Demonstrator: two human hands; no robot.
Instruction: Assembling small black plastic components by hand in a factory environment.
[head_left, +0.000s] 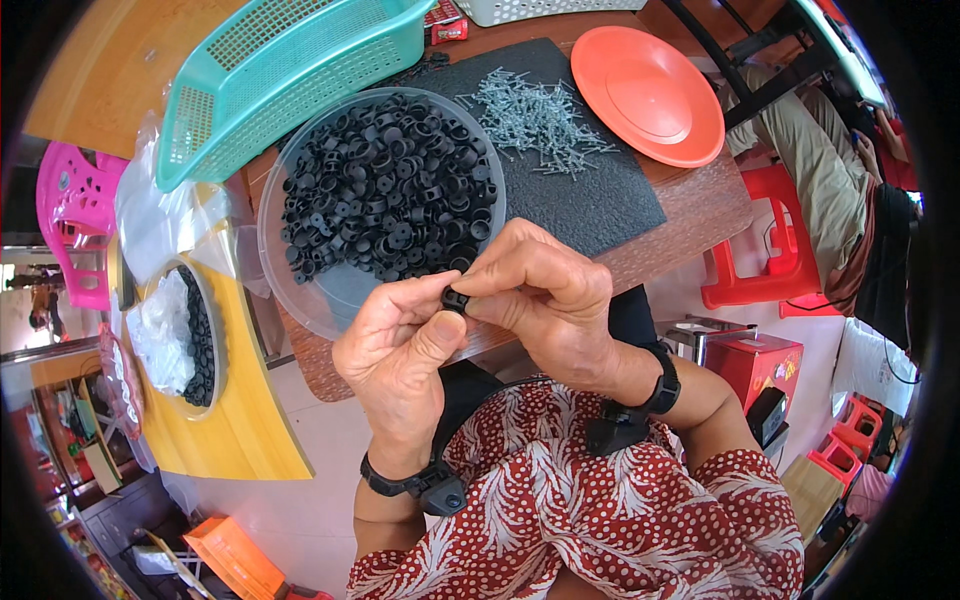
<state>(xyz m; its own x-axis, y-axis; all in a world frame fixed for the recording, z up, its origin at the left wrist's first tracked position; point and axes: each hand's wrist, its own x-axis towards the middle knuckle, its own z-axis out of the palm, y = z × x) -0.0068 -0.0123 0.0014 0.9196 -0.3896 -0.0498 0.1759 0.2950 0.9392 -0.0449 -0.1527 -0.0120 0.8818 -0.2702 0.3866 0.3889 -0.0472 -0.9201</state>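
Between the fingertips of both hands, over the table's near edge, is a small black ring-shaped plastic part [455, 300]. My left hand [400, 350] pinches it from the left with thumb and fingers. From the right, my right hand [550, 305] closes thumb and index finger on it; whether a screw is also in that pinch is hidden. Just beyond the hands stands a clear round tub [330, 300] heaped with similar black plastic parts [390, 180]. A loose pile of silver screws [540, 115] lies on a dark grey mat [590, 200] to its right.
An aqua plastic basket [290, 95] stands at the far left, against the tub. An orange-red round plate or lid [648, 97] lies at the far right. Left is a yellow table [235, 420] with another tub of black parts. A red stool [760, 260] and another person's legs [815, 160] are at right.
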